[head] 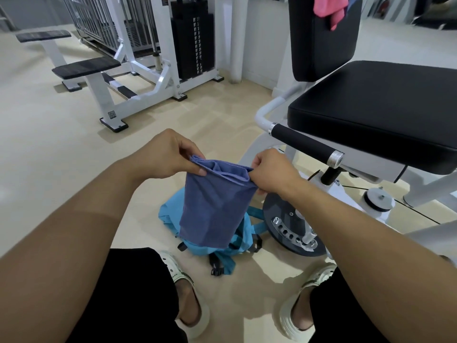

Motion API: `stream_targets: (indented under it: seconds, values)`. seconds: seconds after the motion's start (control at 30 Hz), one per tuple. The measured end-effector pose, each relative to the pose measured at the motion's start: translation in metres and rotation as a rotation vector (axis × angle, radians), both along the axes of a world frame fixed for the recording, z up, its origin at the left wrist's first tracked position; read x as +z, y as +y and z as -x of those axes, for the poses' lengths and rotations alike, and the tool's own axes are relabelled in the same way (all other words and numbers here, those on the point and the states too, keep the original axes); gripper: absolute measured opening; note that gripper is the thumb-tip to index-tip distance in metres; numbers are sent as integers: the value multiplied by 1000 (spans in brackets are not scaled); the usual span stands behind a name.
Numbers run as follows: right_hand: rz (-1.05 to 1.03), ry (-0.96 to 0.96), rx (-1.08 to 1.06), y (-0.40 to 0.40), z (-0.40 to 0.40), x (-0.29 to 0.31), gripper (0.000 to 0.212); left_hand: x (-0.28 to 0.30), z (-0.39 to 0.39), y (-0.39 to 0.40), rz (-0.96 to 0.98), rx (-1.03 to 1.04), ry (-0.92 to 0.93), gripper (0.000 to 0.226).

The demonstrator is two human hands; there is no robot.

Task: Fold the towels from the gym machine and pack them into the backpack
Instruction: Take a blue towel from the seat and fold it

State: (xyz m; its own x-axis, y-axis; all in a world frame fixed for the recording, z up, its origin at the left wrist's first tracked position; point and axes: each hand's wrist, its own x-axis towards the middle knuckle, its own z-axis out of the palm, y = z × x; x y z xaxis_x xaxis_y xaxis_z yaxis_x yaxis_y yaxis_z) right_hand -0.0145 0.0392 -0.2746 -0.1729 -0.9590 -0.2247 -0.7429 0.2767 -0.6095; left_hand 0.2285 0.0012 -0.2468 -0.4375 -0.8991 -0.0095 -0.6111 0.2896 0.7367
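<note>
- Head view: the left hand [165, 154] pinched the upper left corner of a blue towel [215, 204] between thumb and curled fingers.
- The right hand [272, 173] gripped the towel's upper right corner, fingers curled round the bunched edge.
- The towel hung folded between the two hands, its top edge layered and slightly open, its lower edge dangling in front of the backpack [170, 216].
- The backpack, light blue with black buckles and straps, lay slumped on the floor [61, 149] between the person's feet and the machine, partly hidden behind the towel.
- A pink towel [329, 8] was draped over the top of the machine's black backrest [321, 45], well apart from the hands.
- The machine's black seat [371, 110] stood to the right, with a padded handle [304, 142] just beyond the right hand.
- Both feet wore pale sandals [296, 310] on the floor, either side of the backpack's straps.
- A white bench [86, 66] and weight stack [193, 43] stood farther back on the left.
</note>
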Motion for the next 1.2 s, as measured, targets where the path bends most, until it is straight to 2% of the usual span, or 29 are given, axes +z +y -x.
stream_targets:
  seconds: [0.03,0.07,0.17,0.23,0.43,0.53,0.6,0.7,0.77,0.83,0.93,0.97,1.07,1.2]
  values:
    - [5,43,12,0,0,2,12,-1,1,0,-4,-12,-14,18]
    - [-19,-19,21,1,0,3,11,-1,3,0,1,-16,-22,18]
    - [-159,-366,13,2,1,7,10,-4,4,-2,35,-1,-28,18]
    - [-154,-403,2,2,3,10,3,-5,2,-3,31,10,-25,17]
    - [38,-337,-62,3,5,9,11,-5,2,-4,66,39,-1,16]
    - [184,-59,25,5,5,10,12,-6,6,-4,90,43,21,16]
    - [285,38,149,6,4,13,15,-7,6,-3,96,37,15,16]
    - [243,67,376,7,1,15,23,-7,5,-3,89,42,14,15]
    - [199,162,463,9,2,12,25,-6,4,-3,90,48,13,14]
    - [166,281,513,12,6,11,28,-5,1,-4,91,57,23,13]
    - [138,443,513,13,15,15,47,-3,-6,-5,56,99,50,12]
    - [154,467,493,13,17,16,45,-4,-8,-6,35,110,47,12]
    - [241,409,420,9,17,15,27,-5,-10,-6,-31,122,20,14]
    - [335,158,351,9,16,16,17,-6,-12,-8,-55,141,41,13]
